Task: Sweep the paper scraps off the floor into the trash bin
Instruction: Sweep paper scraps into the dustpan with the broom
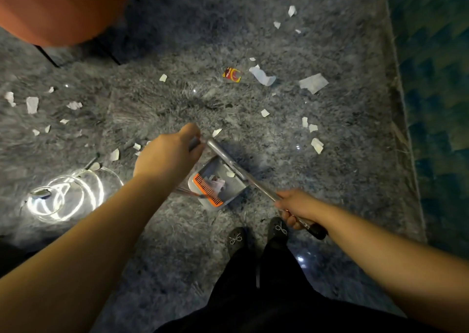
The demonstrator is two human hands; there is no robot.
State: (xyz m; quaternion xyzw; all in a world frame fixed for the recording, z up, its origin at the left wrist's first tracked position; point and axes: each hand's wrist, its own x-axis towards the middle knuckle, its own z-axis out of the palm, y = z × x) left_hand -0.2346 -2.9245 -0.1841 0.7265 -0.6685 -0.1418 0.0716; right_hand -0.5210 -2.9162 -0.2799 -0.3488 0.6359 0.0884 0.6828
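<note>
White paper scraps (313, 82) lie scattered over the grey speckled floor, with more scraps at the left (32, 104). A grey dustpan (215, 170) with an orange comb edge stands on the floor in the middle and has a few scraps inside. My left hand (167, 152) grips a grey handle above the pan. My right hand (295, 207) grips a long metal handle (251, 178) with a black end, which slants up-left to a grey head by my left hand. No trash bin is in view.
An orange round seat (58, 8) on dark legs stands at the top left. A red and yellow wrapper (232, 74) lies among the scraps. A glowing coil of light strip (66, 193) lies at the left. A dark teal wall (436, 104) runs down the right. My shoes (253, 233) are below the pan.
</note>
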